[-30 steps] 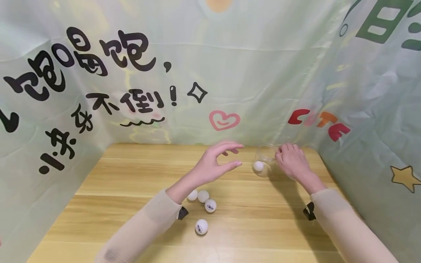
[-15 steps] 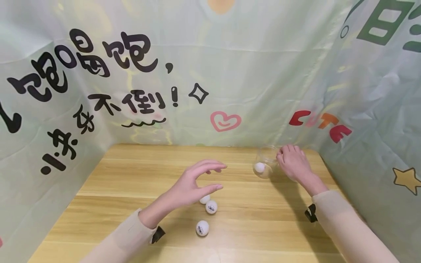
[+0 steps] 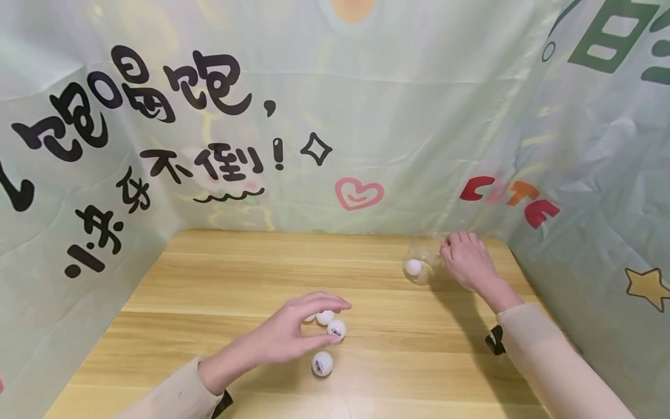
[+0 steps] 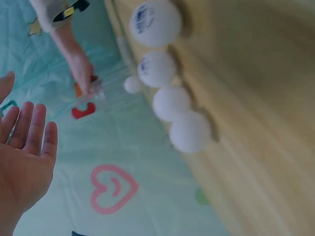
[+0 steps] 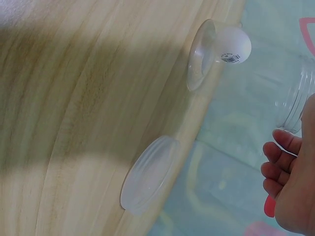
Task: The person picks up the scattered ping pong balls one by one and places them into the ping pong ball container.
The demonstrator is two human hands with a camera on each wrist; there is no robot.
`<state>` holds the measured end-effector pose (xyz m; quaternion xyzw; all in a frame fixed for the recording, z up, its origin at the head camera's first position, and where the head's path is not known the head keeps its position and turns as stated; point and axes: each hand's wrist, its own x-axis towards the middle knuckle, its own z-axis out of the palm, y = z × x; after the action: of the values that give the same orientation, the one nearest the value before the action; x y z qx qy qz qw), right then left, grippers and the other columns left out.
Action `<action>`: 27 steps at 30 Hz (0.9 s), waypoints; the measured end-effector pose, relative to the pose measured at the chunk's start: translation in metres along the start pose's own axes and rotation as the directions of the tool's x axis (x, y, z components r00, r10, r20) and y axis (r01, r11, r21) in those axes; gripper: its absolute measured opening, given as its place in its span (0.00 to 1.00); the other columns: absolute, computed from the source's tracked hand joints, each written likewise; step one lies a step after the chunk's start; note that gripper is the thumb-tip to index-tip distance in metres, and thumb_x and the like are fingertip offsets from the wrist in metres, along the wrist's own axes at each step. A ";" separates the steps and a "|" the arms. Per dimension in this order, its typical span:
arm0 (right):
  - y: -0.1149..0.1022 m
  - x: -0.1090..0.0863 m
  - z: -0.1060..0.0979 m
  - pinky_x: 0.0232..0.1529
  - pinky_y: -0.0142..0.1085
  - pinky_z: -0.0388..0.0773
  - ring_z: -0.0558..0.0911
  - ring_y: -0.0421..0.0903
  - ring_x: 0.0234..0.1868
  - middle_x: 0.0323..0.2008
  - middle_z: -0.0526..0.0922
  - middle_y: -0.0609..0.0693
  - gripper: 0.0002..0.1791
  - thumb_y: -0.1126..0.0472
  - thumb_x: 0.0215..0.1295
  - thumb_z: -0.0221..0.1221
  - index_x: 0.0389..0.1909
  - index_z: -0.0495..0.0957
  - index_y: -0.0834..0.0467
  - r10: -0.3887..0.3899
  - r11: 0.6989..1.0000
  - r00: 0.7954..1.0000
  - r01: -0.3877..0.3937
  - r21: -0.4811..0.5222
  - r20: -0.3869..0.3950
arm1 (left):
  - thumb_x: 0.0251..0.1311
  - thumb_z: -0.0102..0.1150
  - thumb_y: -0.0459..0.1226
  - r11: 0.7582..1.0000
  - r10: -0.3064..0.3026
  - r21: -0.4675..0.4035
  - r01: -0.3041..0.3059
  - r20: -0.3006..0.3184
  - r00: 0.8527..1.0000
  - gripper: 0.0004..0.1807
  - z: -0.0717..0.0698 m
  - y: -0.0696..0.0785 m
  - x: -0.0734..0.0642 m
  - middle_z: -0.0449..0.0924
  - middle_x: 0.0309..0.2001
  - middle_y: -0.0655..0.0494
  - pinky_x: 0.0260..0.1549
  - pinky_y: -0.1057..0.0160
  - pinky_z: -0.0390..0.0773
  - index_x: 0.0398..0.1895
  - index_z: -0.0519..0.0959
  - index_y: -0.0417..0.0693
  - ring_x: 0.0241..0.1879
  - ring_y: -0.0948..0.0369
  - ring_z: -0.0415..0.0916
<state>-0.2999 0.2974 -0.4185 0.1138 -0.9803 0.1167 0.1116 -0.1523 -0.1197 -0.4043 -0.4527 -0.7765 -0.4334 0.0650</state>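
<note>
A person's left hand is held with thumb and fingers spread apart over a light wood-grain table. Near it lie four white plastic balls; the thumb tip overlaps one of them in the head view, and whether it touches cannot be told. Two show small dark printing, too small to read.

Farther off, toward the table's back right, the right hand pinches the rim of a clear, round plastic jar, standing upright. One white ball with dark print rests in its bottom. In the right-wrist view, a round, translucent plastic lid lies on the table.

A pale green fabric backdrop carries black Chinese lettering, including "饱喝饱" and "不倒!", a pink heart outline, and "CUTE" in red, pink and orange.
</note>
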 end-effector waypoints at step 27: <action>0.001 0.001 0.000 0.55 0.62 0.65 0.67 0.70 0.58 0.51 0.73 0.65 0.21 0.55 0.82 0.36 0.49 0.72 0.65 -0.009 1.000 1.000 0.009 0.000 0.001 | 0.61 0.75 0.42 0.973 -0.215 -0.044 0.226 0.175 0.961 0.29 0.031 -0.043 -0.046 0.80 0.64 0.62 0.66 0.56 0.75 0.66 0.79 0.53 0.63 0.64 0.76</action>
<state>-0.3010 0.2977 -0.4181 0.1182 -0.9798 0.1164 0.1118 -0.1491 -0.1361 -0.4723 -0.4005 -0.8107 -0.4222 -0.0641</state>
